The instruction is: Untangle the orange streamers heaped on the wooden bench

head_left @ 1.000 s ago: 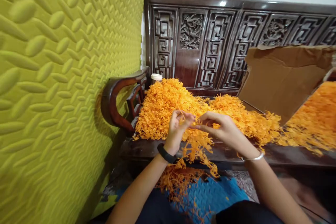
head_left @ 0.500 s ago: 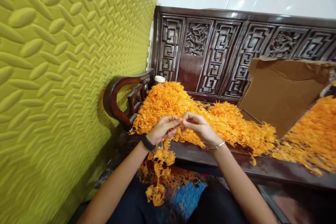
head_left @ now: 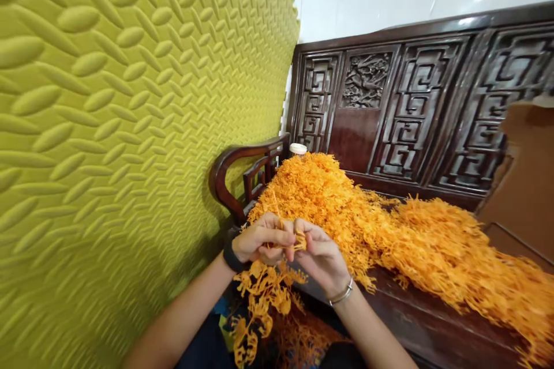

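Observation:
My left hand (head_left: 268, 237), with a black band at the wrist, pinches a thin orange strand near the bench's front edge. Close against it, my right hand (head_left: 319, 252), wearing a silver bangle, is closed on a small orange loopy piece (head_left: 299, 240) between thumb and fingers. A thin strand end sticks up above the left hand. Below the hands hangs an orange stringy cluster (head_left: 262, 294) with petal-like clumps. The exact grip points are partly hidden by the fingers. Behind lies a large heap of similar orange stringy pieces (head_left: 311, 184).
A dark carved wooden bench (head_left: 359, 141) carries the heap, which spreads to the right. Its curved armrest (head_left: 223, 176) stands at the left beside a yellow-green textured mat (head_left: 142, 144). A white-lidded jar (head_left: 298, 149) sits behind the heap; brown cardboard (head_left: 523, 184) leans at right.
The view has turned left, so the bench and heap appear further right. Both hands stay together; the right hand has rotated, and an orange loopy piece now shows between its fingers.

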Demonstrator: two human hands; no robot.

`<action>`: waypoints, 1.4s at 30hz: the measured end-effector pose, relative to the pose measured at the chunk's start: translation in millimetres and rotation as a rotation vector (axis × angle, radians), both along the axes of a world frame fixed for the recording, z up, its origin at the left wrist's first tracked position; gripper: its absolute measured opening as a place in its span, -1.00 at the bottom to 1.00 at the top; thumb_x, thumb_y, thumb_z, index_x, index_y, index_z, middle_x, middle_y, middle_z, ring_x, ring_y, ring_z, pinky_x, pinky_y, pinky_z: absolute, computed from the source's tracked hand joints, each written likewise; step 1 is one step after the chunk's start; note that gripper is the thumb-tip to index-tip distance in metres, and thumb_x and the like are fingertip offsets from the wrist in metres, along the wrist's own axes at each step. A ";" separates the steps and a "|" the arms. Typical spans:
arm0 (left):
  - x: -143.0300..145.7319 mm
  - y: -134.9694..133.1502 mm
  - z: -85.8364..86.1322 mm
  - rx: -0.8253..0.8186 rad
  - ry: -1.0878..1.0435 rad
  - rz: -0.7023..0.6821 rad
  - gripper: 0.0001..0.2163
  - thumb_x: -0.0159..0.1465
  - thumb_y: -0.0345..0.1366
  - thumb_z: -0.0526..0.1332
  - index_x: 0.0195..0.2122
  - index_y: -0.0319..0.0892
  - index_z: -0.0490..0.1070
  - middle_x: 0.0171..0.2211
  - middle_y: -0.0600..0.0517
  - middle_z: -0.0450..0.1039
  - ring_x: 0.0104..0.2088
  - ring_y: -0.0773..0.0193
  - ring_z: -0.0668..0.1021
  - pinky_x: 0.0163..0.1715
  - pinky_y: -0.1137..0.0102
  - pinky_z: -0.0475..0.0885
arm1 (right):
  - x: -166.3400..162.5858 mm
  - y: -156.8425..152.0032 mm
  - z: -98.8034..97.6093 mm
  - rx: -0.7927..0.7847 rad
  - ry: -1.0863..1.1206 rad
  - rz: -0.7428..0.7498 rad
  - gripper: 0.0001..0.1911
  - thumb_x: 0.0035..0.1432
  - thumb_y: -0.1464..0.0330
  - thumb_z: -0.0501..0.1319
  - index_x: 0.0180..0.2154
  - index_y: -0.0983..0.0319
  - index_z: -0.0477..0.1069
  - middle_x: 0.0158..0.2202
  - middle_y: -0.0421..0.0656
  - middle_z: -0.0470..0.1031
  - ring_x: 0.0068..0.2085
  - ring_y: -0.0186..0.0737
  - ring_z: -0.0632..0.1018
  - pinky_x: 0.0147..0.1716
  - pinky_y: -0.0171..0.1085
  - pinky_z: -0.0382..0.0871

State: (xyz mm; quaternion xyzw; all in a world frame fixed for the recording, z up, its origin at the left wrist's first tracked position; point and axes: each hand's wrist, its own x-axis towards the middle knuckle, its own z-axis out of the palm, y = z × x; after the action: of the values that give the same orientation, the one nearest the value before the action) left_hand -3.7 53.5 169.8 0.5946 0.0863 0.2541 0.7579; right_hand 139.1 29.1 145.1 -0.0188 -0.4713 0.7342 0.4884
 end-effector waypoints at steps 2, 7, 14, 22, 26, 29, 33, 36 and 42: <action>2.7 8.5 -3.6 -0.008 -0.043 0.032 -0.73 0.10 -0.18 0.27 -0.59 -0.30 0.46 -0.91 0.24 -0.06 -0.89 0.57 0.00 -0.86 0.60 -0.05 | -1.0 5.5 -0.1 -0.020 0.003 -0.038 -0.72 -0.10 0.24 0.33 -0.56 0.24 0.28 -0.58 -0.19 0.30 -0.48 -0.30 0.31 -0.41 -0.30 0.16; 6.2 23.2 -13.3 -0.057 -0.095 0.063 -0.72 0.08 -0.18 0.28 -0.61 -0.30 0.45 -0.92 0.26 -0.11 -0.90 0.57 -0.04 -0.88 0.62 -0.06 | -2.4 15.3 0.3 -0.037 -0.014 -0.133 -0.66 -0.15 0.20 0.35 -0.61 0.22 0.23 -0.58 -0.20 0.28 -0.46 -0.27 0.30 -0.39 -0.26 0.17; 4.4 24.7 -22.4 -0.097 -0.125 0.030 -0.73 0.06 -0.18 0.29 -0.63 -0.28 0.42 -0.92 0.28 -0.16 -0.91 0.57 -0.06 -0.89 0.62 -0.06 | -5.6 10.0 -5.6 -0.074 -0.043 -0.117 -0.72 -0.12 0.21 0.34 -0.56 0.21 0.30 -0.53 -0.18 0.36 -0.44 -0.28 0.30 -0.38 -0.28 0.17; 11.3 27.3 -24.4 -0.061 -0.094 0.104 -0.70 0.13 -0.14 0.23 -0.60 -0.27 0.35 -0.89 0.28 -0.06 -0.88 0.57 -0.02 -0.86 0.61 -0.05 | 10.5 8.2 9.8 -0.139 -0.233 -0.311 -0.73 -0.10 0.25 0.32 -0.58 0.23 0.27 -0.53 -0.21 0.31 -0.42 -0.30 0.34 -0.32 -0.26 0.20; 15.9 30.0 -27.9 0.090 0.071 0.228 -0.73 0.18 -0.11 0.19 -0.43 -0.26 0.34 -0.83 0.28 0.05 -0.82 0.57 0.04 -0.80 0.59 -0.06 | 23.5 13.2 23.4 -0.059 -0.526 -0.555 -0.78 -0.08 0.30 0.29 -0.56 0.25 0.29 -0.58 -0.25 0.25 -0.47 -0.34 0.29 -0.39 -0.29 0.14; 19.6 30.1 -36.0 0.128 0.155 0.162 -0.71 0.19 -0.09 0.17 -0.26 -0.24 0.32 -0.82 0.32 0.01 -0.81 0.55 0.01 -0.78 0.57 -0.08 | 28.9 9.1 19.4 -0.017 -0.637 -0.766 -0.77 -0.07 0.27 0.28 -0.54 0.25 0.30 -0.56 -0.25 0.26 -0.47 -0.36 0.26 -0.42 -0.31 0.12; 23.6 24.3 -48.5 0.064 0.172 -0.037 -0.76 0.18 -0.17 0.18 -0.25 -0.26 0.35 -0.82 0.31 0.02 -0.81 0.54 0.01 -0.77 0.55 -0.10 | 38.0 -2.0 -0.5 -0.129 -0.596 -0.612 -0.75 -0.08 0.26 0.31 -0.52 0.27 0.31 -0.59 -0.28 0.21 -0.53 -0.41 0.21 -0.49 -0.35 0.06; 25.8 14.3 -52.6 -0.001 0.132 -0.163 -0.79 0.15 -0.26 0.18 -0.29 -0.31 0.46 -0.85 0.28 -0.01 -0.82 0.55 -0.01 -0.78 0.54 -0.13 | 40.8 -7.6 -15.7 -0.260 -0.461 -0.425 -0.73 -0.17 0.28 0.37 -0.48 0.27 0.34 -0.60 -0.30 0.18 -0.57 -0.45 0.17 -0.54 -0.38 0.05; 13.0 -3.9 -41.6 -0.069 0.078 -0.219 -0.80 0.04 -0.35 0.18 -0.41 -0.28 0.58 -0.90 0.24 -0.09 -0.85 0.53 -0.04 -0.80 0.50 -0.14 | 16.9 -16.4 -25.3 -0.259 -0.191 -0.199 -0.74 -0.15 0.27 0.37 -0.54 0.25 0.34 -0.56 -0.26 0.16 -0.52 -0.39 0.20 -0.51 -0.37 0.14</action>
State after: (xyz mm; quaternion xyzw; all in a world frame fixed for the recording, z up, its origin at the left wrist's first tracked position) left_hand 9.2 49.6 128.2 0.5834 0.0589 0.1435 0.7972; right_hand 156.0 12.7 119.8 -0.1976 -0.4128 0.7316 0.5052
